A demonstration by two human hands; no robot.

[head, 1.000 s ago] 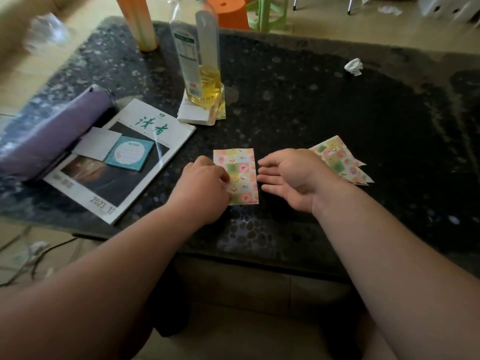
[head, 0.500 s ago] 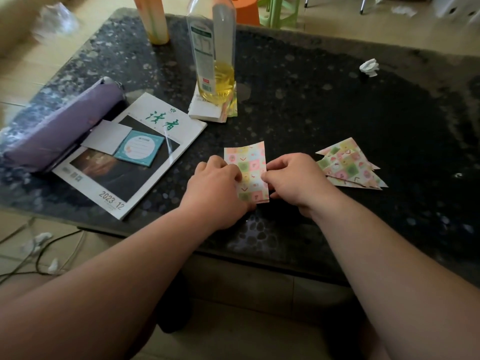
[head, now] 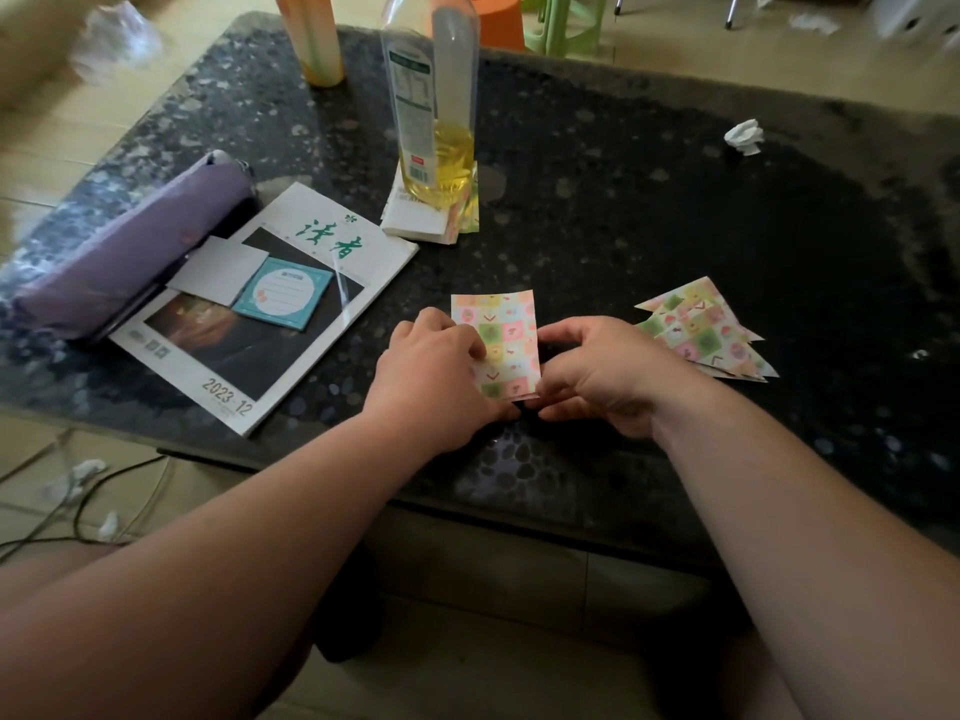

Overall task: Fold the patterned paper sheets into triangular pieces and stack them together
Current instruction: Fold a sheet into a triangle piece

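A folded rectangle of pastel patterned paper (head: 503, 335) lies near the front edge of the dark speckled table (head: 649, 210). My left hand (head: 434, 374) pinches its lower left edge, with fingers curled over the paper. My right hand (head: 602, 371) pinches its lower right edge from the other side. To the right lies a stack of folded triangular pieces (head: 701, 330) in the same pattern, apart from both hands. More patterned sheets (head: 431, 223) sit under a bottle further back.
A clear bottle of yellow liquid (head: 436, 111) stands on the spare sheets. At left lie a magazine (head: 260, 314) with two small cards and a purple pencil case (head: 130, 252). An orange cup (head: 314, 39) stands at the back; a crumpled paper ball (head: 745, 136) lies at far right.
A second ago my right hand lay flat beside the paper and my left pressed its edge. Both hands now pinch the paper's lower edges, and its near end is lifted slightly.
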